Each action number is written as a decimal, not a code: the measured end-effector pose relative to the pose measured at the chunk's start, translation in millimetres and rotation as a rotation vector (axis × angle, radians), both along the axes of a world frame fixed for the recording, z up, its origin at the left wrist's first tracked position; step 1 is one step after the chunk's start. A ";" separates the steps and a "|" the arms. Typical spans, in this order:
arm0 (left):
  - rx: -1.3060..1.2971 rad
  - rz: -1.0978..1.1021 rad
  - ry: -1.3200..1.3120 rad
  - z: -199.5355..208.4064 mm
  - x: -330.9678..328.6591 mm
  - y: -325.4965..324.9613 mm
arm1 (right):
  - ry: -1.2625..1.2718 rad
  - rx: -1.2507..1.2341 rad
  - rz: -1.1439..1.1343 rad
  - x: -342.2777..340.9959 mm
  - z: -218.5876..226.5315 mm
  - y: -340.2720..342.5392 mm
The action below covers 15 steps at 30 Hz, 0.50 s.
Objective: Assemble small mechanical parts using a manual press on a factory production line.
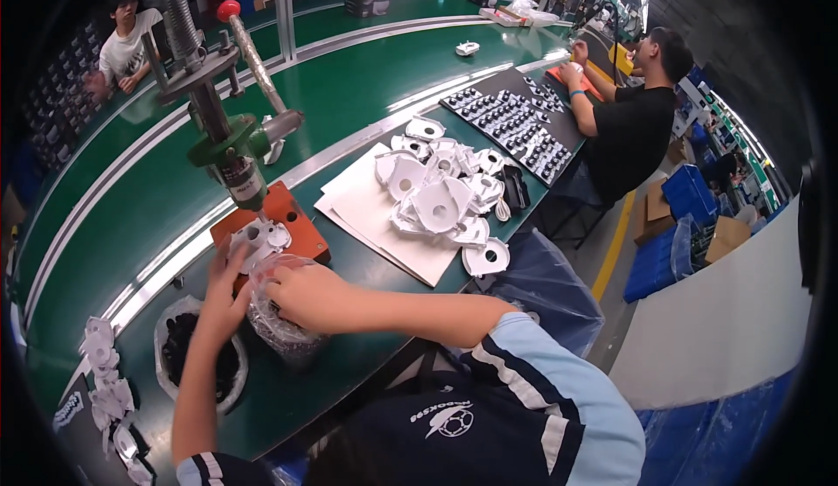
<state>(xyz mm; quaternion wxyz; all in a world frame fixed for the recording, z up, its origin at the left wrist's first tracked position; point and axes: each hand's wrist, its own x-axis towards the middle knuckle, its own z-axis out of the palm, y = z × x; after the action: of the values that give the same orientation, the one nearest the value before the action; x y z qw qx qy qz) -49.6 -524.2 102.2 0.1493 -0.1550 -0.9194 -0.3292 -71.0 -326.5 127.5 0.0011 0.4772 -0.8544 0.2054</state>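
A white moulded plastic part [254,236] lies on the orange block [307,234] beneath the green press head [244,185]. My left hand [225,287] is at the near left of this part, with its fingers curled against its edge. Just right of it, my right hand [307,296] dips into the mouth of a clear plastic bag [284,333] standing on the bench. Its fingers are bent inward and partly covered by the film, so what they pinch is hidden. Small pieces inside the bag are too indistinct to name.
White plastic parts [441,206] pile on cardboard [384,246] to the right. A bag of black pieces [188,346] stands near my left forearm. The press lever [253,54] rises at left. A co-worker [633,115] sits far right beside a tray of parts [515,124].
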 end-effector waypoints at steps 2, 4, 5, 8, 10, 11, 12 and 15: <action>-0.003 0.117 0.002 7.5 24.9 -8.8 | 0.038 -0.070 0.017 -1.1 -5.2 0.4; -0.093 0.322 -0.016 12.0 53.2 -17.6 | 0.071 -0.121 0.007 -5.4 -10.4 8.0; -0.200 0.439 -0.032 16.8 76.5 -28.3 | 0.040 -0.174 0.018 -3.5 -6.3 7.6; -0.421 0.607 -0.176 7.2 115.9 -51.6 | 0.039 -0.281 0.005 -4.2 -5.6 4.9; -0.444 0.654 -0.214 -7.0 120.0 -56.6 | 0.068 -0.339 -0.015 -7.3 -6.2 2.6; -0.445 0.652 -0.217 -8.0 119.5 -56.7 | 0.014 -0.354 -0.012 -9.0 -5.1 2.6; -0.419 0.611 -0.190 -8.1 118.3 -55.2 | -0.038 -0.370 -0.009 -10.5 -3.6 3.0; -0.327 0.564 -0.164 -18.6 115.4 -71.0 | -0.165 -0.394 -0.012 -11.3 5.8 6.7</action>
<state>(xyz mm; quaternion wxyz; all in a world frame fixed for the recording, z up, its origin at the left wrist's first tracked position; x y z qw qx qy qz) 65.9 -595.1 83.6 0.1333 0.1108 -0.9757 -0.1343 -82.3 -319.8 133.3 0.0256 0.4444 -0.7978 0.4067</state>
